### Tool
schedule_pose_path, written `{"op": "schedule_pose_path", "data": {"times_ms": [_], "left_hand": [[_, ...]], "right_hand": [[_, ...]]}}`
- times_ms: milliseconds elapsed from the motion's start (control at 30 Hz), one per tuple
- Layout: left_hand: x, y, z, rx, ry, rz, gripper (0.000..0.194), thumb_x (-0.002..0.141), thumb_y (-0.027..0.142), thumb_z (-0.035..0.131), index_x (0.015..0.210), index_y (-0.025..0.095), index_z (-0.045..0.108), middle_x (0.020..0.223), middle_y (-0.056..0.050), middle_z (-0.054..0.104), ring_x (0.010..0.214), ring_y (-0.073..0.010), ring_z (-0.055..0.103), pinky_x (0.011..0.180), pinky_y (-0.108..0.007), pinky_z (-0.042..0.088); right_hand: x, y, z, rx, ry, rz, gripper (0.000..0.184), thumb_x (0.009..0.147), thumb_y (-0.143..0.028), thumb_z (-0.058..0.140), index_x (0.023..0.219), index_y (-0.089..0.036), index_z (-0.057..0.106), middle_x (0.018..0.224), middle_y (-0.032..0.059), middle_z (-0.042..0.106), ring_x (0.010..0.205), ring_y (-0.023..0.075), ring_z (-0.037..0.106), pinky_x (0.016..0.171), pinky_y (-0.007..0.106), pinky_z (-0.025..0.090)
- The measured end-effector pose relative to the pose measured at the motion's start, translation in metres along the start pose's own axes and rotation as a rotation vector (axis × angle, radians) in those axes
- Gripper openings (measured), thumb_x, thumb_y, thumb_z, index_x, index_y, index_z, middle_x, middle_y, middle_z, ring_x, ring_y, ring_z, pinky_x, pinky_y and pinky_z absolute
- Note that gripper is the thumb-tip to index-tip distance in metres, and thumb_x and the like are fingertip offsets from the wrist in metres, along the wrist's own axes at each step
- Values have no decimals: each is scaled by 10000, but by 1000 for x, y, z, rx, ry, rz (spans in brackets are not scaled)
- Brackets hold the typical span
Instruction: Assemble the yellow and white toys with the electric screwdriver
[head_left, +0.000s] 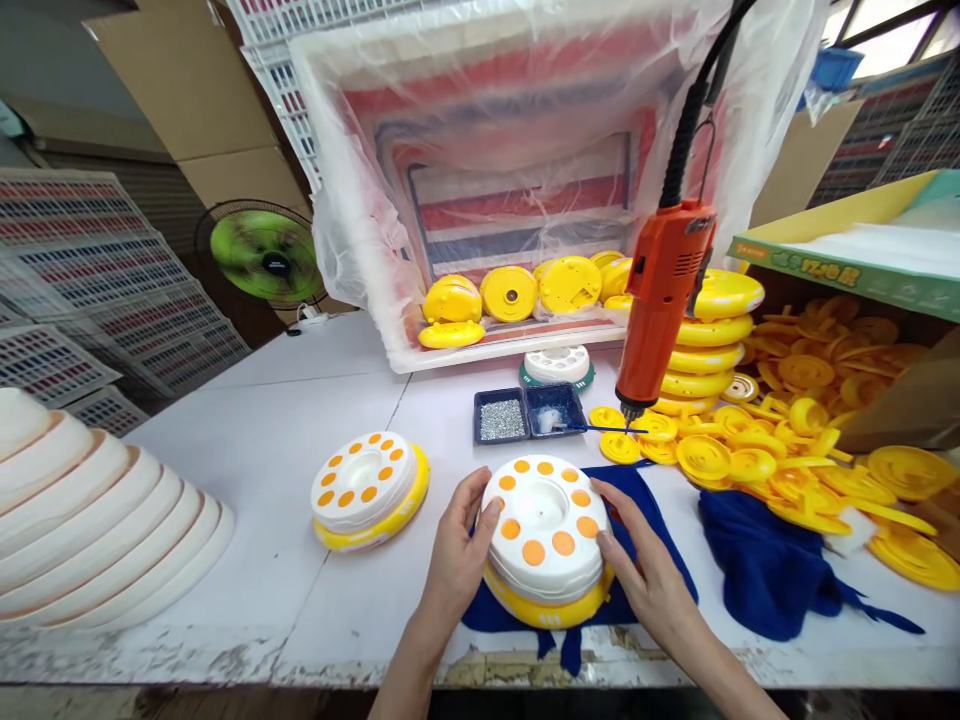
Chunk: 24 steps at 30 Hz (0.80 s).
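Observation:
My left hand [459,535] and my right hand [646,560] hold a round plastic toy from its two sides. Its white top [544,520] has a ring of orange dots around a hollow centre, and a yellow base [551,612] shows beneath. A dark blue cloth [671,560] lies under this toy. To the left rests a similar dotted toy [367,485], slightly tilted. Directly above and beyond my right hand hangs an orange electric screwdriver [664,290], bit down, with neither hand on it.
Behind stand a tray of screws [501,420] and a tray with white grease [555,412]. Yellow discs [705,458] cover the right side near a box [862,260]. White shells [112,520] are stacked left. A plastic-lined crate [517,190] holds yellow bases. A fan [262,250] spins behind.

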<state>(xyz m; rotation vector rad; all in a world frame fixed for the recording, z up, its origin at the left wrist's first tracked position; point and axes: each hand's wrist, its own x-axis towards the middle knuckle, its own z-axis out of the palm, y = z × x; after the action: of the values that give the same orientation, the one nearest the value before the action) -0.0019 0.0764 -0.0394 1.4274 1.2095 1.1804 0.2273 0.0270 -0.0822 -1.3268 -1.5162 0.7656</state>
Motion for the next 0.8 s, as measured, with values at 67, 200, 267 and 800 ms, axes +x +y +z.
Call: {"op": "schedule_pose_path", "data": {"times_ms": [67, 200, 267, 800], "left_hand": [[7, 0, 0, -31, -37, 16, 493, 839, 443, 629, 1248, 191, 518, 1349, -143, 585, 1295, -264, 516, 1089, -429, 420], [27, 0, -1, -64, -59, 12, 486, 843, 439, 620, 1249, 190, 523, 1283, -150, 635, 1244, -260, 565, 1033, -428, 474], [32, 0, -1, -62, -41, -2, 476, 843, 449, 618, 1235, 192, 538, 1295, -147, 630, 1247, -261, 562, 1042, -424, 467], [7, -12, -3, -166, -43, -145, 438, 898, 415, 600, 1302, 277, 504, 1442, -59, 526, 1366, -217, 437, 1125, -333, 391]], "right_hand": [[-11, 1, 0, -25, 8, -46, 414, 991, -374, 413, 1391, -283, 355, 1475, 105, 391, 1370, 299, 366, 1133, 537, 311], [-29, 2, -1, -30, 40, 3, 376, 997, -367, 401, 1366, -312, 361, 1457, 101, 391, 1350, 311, 383, 1111, 568, 331], [-27, 2, -1, -18, 61, 23, 376, 995, -379, 398, 1365, -317, 366, 1458, 97, 398, 1353, 319, 381, 1116, 588, 316], [-28, 1, -5, -37, 118, 56, 391, 935, -336, 528, 1326, -352, 517, 1380, 66, 540, 1312, 368, 459, 1080, 526, 426]]}}
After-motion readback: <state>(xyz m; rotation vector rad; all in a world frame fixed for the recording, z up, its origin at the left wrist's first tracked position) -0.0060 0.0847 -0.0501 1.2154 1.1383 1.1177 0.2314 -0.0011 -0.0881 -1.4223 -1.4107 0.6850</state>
